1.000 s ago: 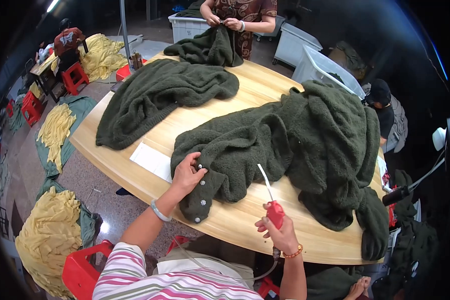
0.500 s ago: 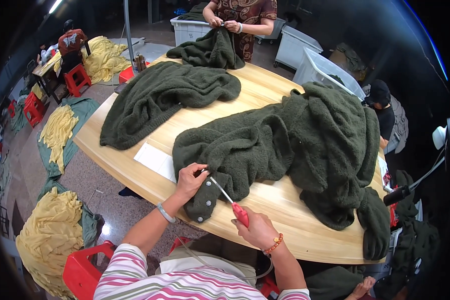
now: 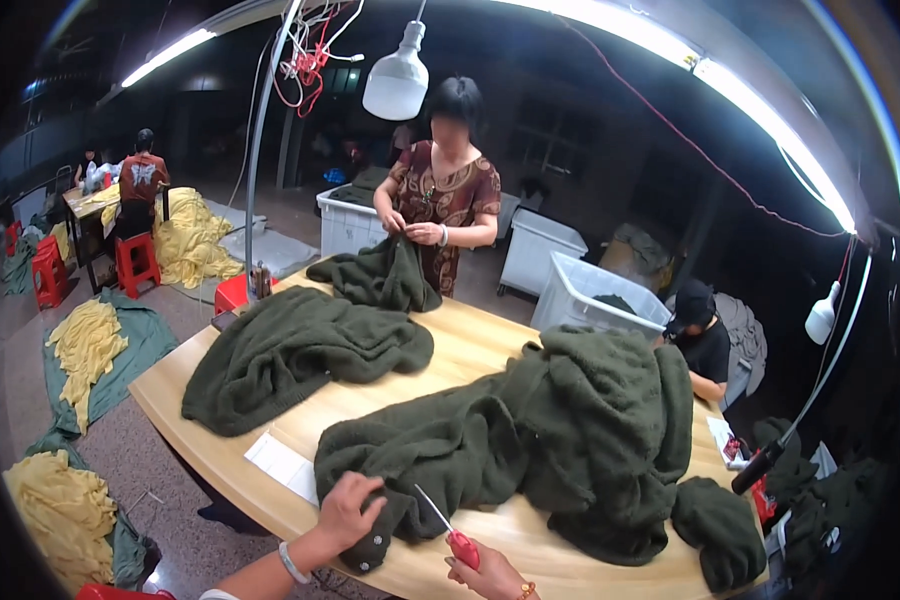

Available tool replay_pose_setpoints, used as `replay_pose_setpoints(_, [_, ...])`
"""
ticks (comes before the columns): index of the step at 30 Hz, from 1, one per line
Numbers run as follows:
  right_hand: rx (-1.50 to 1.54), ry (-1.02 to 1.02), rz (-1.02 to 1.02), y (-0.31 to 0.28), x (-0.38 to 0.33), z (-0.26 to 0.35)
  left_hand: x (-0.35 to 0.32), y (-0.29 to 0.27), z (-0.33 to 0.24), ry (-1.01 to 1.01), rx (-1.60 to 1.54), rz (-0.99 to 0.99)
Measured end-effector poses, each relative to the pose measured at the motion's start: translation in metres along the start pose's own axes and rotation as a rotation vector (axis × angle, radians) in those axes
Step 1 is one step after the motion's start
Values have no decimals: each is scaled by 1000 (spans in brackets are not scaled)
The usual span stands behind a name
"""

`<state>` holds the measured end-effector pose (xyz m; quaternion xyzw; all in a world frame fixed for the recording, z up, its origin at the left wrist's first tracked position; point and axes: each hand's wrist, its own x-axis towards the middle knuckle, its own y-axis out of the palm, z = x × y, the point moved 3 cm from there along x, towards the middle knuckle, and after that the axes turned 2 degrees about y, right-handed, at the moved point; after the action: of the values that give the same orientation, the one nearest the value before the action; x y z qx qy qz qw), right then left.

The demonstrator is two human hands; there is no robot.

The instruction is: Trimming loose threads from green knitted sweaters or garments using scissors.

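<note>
A dark green knit garment [image 3: 420, 450] lies heaped on the wooden table before me. Shiny round buttons [image 3: 377, 540] show on its near edge, beside my left hand [image 3: 350, 512]. That hand is open, fingers spread and somewhat blurred, above the knit with nothing visible in it. My right hand [image 3: 490, 578] is closed round a red-handled tool [image 3: 462, 548] with a long, thin metal shaft. The shaft points up and left toward the garment, and its tip appears apart from my left fingers.
Another green knit [image 3: 305, 350] and a white card [image 3: 281, 464] lie on the table [image 3: 220, 470]. Across it, a co-worker [image 3: 440, 190] handles a third knit [image 3: 390, 275]. Another person [image 3: 698, 335] sits at right. Bulbs [image 3: 396, 85] hang overhead; a lamp arm [image 3: 765, 460] stands at the right edge.
My view has tilted up, showing more of the room. My left fingers have come off the button edge and spread; the tool has drawn back from them, still in my right hand.
</note>
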<state>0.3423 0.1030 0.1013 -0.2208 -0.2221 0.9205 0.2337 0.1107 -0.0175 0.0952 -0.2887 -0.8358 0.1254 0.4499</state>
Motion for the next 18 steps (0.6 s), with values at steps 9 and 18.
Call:
replay_pose_setpoints(9, [-129, -10, 23, -4, -12, 7, -21, 23, 20, -184, 95, 371])
replay_pose_setpoints(18, [-396, -31, 209, 1, -18, 20, -25, 30, 44, -264, -65, 307])
